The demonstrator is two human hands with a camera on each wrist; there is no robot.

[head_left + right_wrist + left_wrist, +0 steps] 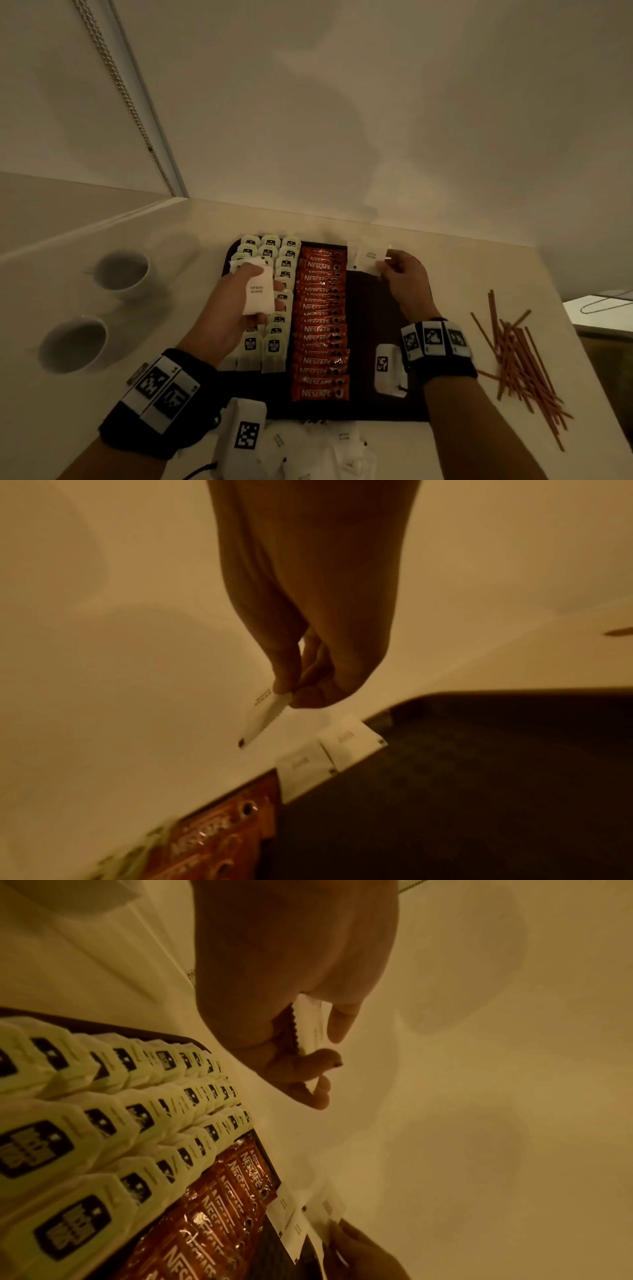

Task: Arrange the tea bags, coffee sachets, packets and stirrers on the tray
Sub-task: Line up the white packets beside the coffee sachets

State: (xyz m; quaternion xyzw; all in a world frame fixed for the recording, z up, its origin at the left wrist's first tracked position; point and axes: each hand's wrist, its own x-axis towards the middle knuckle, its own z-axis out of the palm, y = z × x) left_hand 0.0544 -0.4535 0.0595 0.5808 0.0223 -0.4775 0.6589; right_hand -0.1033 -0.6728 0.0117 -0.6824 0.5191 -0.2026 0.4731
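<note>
A dark tray (373, 308) lies on the counter. Pale green tea bags (274, 346) fill its left columns, and orange Nescafe sachets (320, 329) form the middle column. My left hand (239, 301) hovers over the tea bags and grips a small stack of white packets (257, 291); the stack (313, 1026) shows between thumb and fingers in the left wrist view. My right hand (400, 274) pinches one white packet (263, 718) above the tray's far right corner, where two white packets (329, 753) lie. Brown stirrers (517, 363) are scattered on the counter, right of the tray.
Two white cups (120, 270) (73, 342) stand on the counter, left of the tray. More loose white packets (342, 445) lie at the near edge in front of the tray. A wall rises just behind the tray.
</note>
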